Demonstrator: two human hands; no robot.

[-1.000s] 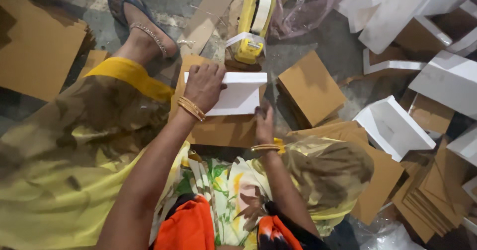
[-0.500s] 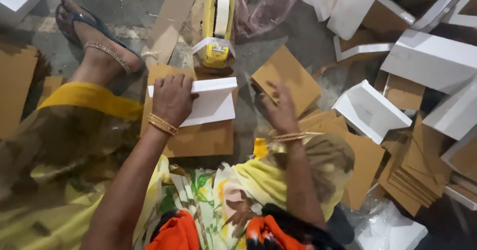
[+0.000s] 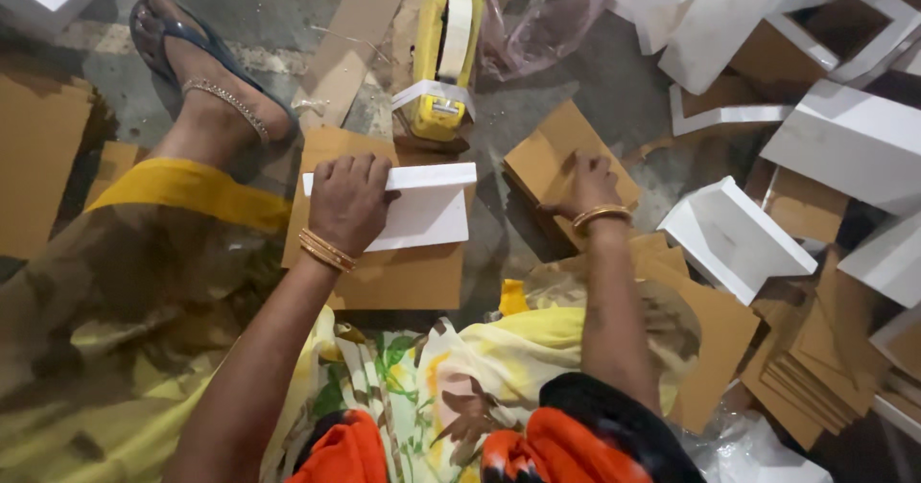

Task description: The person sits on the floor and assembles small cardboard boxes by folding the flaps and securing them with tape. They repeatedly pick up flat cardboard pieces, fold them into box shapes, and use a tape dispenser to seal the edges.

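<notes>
The white box piece [image 3: 422,207] lies on a brown card [image 3: 403,272] on the floor, pinned flat by the left hand [image 3: 350,200], fingers spread open over its left end. The right hand [image 3: 593,184] rests on the brown stack [image 3: 556,162] beside it, fingers curled on the top sheet (grip unclear). Best to lift one sheet only, keeping the white piece pressed square. A yellow tape dispenser [image 3: 443,51] stands just beyond.

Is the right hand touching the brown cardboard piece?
Touching. The head view shows the right hand lying flat on the brown cardboard piece, fingers spread on its surface with no gap. The left hand presses the white folded piece.
</notes>
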